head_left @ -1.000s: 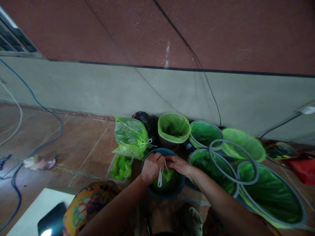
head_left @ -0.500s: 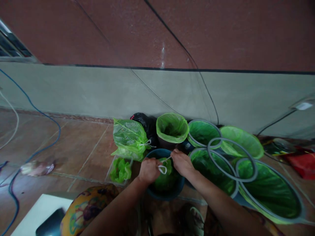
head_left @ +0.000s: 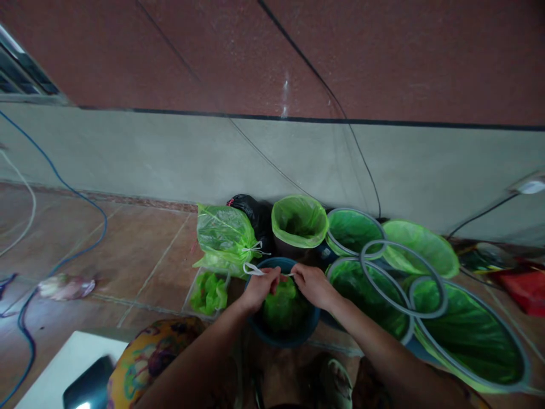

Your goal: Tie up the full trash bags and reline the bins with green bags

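My left hand (head_left: 260,288) is closed on a white drawstring (head_left: 254,269), whose loop sticks out to the left of the fingers. Close by, my right hand (head_left: 311,283) pinches the same string near the far rim. Both hands are over a blue bucket (head_left: 284,342) on the floor in front of me. Inside the bucket lies a green bag (head_left: 284,307), gathered beneath the fingers; its contents are hard to make out. Left of the bucket, a clear container (head_left: 191,304) holds crumpled green plastic (head_left: 209,292).
A tied green bag (head_left: 225,233) and a black bag (head_left: 251,211) sit behind. Rightward stand several bins with green liners, one (head_left: 300,218) near the wall, with a loose grey ring (head_left: 441,295) on top. A blue cable (head_left: 59,176) crosses the floor at left.
The white loop has swung from between my hands to the left of my left hand. My left hand's fingers have turned, and more of the green bag shows.
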A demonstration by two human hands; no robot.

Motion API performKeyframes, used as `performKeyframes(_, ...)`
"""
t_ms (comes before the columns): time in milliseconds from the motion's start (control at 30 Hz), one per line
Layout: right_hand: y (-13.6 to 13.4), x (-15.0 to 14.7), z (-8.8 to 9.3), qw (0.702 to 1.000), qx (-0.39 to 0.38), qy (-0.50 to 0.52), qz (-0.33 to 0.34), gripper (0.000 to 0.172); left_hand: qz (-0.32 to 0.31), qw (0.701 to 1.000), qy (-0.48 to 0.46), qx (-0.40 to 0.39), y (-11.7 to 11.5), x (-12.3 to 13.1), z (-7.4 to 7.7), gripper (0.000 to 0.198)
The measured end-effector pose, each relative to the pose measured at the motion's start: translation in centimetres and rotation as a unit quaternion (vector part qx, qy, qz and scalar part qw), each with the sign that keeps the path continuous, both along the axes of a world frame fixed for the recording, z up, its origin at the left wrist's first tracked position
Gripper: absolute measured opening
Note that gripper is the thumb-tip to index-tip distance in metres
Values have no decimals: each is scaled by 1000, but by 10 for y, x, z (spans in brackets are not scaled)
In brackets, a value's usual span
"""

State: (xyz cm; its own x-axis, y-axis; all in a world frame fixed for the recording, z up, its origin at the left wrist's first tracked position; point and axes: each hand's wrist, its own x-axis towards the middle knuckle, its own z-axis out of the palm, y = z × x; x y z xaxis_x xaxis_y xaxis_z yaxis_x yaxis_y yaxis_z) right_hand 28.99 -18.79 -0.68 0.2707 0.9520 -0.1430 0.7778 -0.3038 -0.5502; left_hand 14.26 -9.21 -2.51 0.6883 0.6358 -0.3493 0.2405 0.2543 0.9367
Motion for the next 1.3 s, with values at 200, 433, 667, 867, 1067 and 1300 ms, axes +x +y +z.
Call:
performKeyframes(200,-1,-5,6,995,58,74,44,20,-26,999,-10,24,-2,-1,-16,20)
performKeyframes(433,2,-14,9,965,91,246,17,24,-129,978,-18,161,-4,-2,-17,22)
performKeyframes(667,5,-6,-6,961,54,259,-77,43,-141,957,54,249,-7,-4,-11,24)
performKeyframes(867,2,-13,-9,973,-3,231,-1,51,-142,959,24,244,-9,-4,-9,23)
performKeyframes(1067,5,-10,-3,985,-14,163,56,28,-113,970,37,212,-10,-4,-13,20)
performKeyframes(1300,3,-11,-7,996,-53,68,20,21,-22,998,50,-23,-15,-1,-24,12)
